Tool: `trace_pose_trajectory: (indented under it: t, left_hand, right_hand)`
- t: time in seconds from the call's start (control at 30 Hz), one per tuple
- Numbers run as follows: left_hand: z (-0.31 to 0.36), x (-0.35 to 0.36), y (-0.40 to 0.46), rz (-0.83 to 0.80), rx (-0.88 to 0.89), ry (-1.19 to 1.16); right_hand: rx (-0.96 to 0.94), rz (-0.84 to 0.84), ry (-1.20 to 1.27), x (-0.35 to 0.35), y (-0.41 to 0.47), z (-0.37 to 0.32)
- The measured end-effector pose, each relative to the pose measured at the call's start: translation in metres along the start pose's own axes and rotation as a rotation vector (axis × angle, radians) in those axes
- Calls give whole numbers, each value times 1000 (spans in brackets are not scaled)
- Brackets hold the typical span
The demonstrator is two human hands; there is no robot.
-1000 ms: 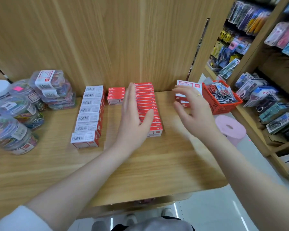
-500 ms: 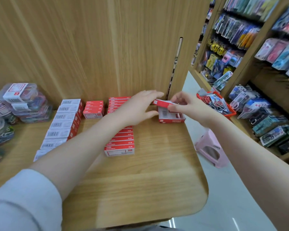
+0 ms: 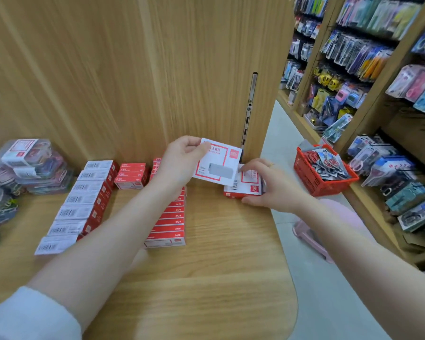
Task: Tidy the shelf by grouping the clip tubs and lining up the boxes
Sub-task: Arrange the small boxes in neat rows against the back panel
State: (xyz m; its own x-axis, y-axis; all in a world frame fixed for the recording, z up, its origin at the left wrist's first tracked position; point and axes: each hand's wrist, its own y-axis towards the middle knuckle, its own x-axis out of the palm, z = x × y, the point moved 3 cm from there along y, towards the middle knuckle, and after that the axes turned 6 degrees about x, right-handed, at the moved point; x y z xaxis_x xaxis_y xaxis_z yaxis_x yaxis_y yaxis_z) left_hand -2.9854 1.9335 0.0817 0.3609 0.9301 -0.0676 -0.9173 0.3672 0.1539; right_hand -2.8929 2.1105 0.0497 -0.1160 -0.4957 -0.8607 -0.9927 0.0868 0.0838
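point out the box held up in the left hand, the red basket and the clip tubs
white and red cardboard box (image 3: pixel 216 163), head view, its printed face
red plastic basket (image 3: pixel 312 179), head view, front wall
clear plastic clip tubs (image 3: pixel 35 163), head view, upper tub

The wooden shelf (image 3: pixel 206 278) carries red box rows (image 3: pixel 166 217); clip tubs (image 3: pixel 32 165) stand left of them, a small stack (image 3: pixel 243 190) right.

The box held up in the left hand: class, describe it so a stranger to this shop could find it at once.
Start at the wooden shelf and follow the long middle row of red boxes to its far end. There the left hand pinches a box in the air. Unlike its flat-lying neighbours, it is lifted, tilted and shows its broad white, red-framed face.
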Motion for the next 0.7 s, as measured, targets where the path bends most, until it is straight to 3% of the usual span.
trace_pose_trajectory:
  t: [0.13, 0.3, 0.43, 0.53, 0.7]
  left_hand:
    - [2, -13, 2, 132, -10, -74]
    - [0, -20, 4, 195, -106, -177]
    - [1, -18, 1, 190, -133, -231]
    - [6, -16, 0, 159, -87, -216]
    - [7, -21, -2, 159, -68, -183]
  right_hand:
    - [122, 64, 261, -6, -7, -5]
    - [358, -102, 754, -3, -6, -8]
    - [349, -141, 1141, 2, -11, -9]
    - [337, -2, 1209, -3, -11, -12]
    - [422, 423, 1194, -14, -14, -24]
